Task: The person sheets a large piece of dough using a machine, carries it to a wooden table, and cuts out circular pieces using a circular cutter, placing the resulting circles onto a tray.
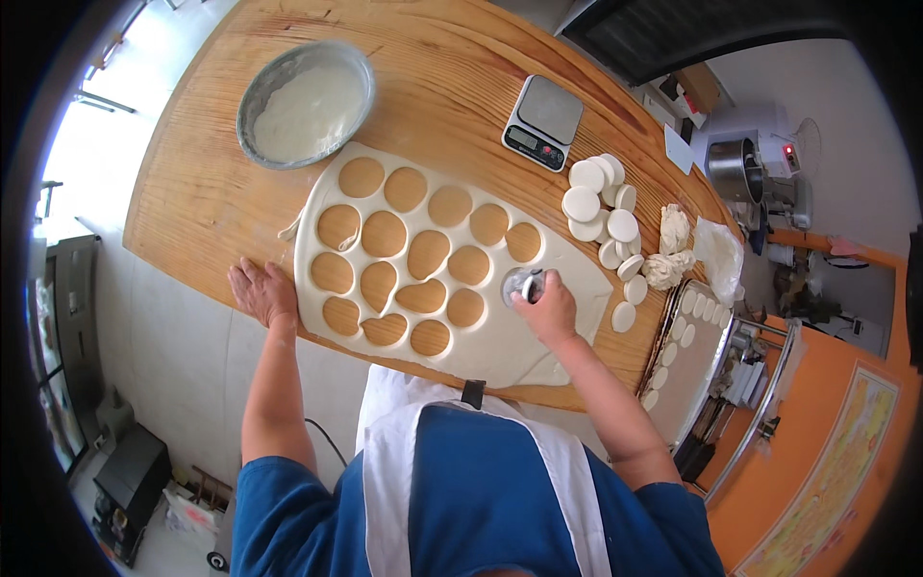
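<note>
A large rolled sheet of dough (500,337) covers the middle of the wooden table (423,87), with rows of round holes cut through it. My right hand (550,313) grips the handle of a round dough cutter (520,287), which sits on the uncut right part of the sheet. At the table's near left edge, my left hand (262,291) rests flat with its fingers spread, beside the sheet and holding nothing. Several cut dough rounds (581,203) lie in a loose pile right of the sheet.
Behind the sheet stand a metal bowl of flour (308,101) at left and a digital kitchen scale (543,123) at right. Dough scraps (668,269) and a plastic bag (717,258) lie beyond the rounds. A tray (687,370) with several rounds sits off the right edge.
</note>
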A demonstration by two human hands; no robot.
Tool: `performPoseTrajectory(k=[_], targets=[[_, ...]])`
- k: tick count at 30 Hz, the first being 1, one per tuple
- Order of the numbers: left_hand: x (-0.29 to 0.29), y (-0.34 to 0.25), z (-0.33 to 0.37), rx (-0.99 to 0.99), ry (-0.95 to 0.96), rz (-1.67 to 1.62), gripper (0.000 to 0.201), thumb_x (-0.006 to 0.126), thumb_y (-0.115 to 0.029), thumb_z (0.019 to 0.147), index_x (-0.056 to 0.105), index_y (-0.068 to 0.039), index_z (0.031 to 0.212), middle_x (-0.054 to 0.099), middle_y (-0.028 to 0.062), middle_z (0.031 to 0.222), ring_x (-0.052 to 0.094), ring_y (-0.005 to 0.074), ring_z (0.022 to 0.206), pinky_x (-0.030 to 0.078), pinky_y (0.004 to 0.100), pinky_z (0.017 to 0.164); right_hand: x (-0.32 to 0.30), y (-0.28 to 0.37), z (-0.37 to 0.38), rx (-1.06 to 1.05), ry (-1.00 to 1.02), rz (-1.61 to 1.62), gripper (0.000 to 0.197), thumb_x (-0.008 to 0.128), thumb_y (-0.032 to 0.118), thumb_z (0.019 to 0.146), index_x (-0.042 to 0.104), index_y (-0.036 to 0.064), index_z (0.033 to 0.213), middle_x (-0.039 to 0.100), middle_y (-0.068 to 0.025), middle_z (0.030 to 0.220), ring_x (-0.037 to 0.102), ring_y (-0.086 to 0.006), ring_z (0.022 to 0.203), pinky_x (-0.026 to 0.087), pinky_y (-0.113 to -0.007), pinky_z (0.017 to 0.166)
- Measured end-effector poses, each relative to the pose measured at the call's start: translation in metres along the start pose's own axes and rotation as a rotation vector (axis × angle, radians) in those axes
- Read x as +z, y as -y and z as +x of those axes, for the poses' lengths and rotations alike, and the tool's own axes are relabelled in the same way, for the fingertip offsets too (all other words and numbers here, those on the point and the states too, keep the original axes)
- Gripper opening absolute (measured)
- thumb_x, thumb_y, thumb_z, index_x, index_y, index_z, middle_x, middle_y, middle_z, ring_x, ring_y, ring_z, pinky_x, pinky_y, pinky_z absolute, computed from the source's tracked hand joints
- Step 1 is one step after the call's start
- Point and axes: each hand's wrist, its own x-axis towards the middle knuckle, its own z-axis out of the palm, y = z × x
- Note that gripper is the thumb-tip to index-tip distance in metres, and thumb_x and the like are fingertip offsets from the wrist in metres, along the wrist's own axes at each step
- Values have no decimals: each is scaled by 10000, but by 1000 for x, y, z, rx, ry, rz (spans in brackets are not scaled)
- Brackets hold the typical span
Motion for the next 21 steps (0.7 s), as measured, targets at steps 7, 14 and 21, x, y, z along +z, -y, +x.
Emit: performPoseTrajectory(k=[7,14,21], targets=[[10,5,0,12,-79,-28,519,384,-331,814,302,-35,1232,243,182,1303,190,278,1226,120,356,1007,17,19,2,68,32,-50,389,614,273,620,437,12,847,563,-152,753,562,-303,671,453,-379,595],[18,11,-5,23,-80,9,523,376,-333,817,286,-36,1239,229,182,1308,176,281,1230,111,367,1008,17,1,9,-376,144,-183,339,608,261,626,450,35,822,561,-149,753,562,-297,663,459,-382,567],[3,1,3,-56,-32,-182,471,456,-225,790,333,-28,1199,296,182,1263,227,298,1196,169,367,985,12,-13,16,-677,48,-122,311,624,258,620,456,41,767,535,-126,656,543,-275,589,442,-354,527]])
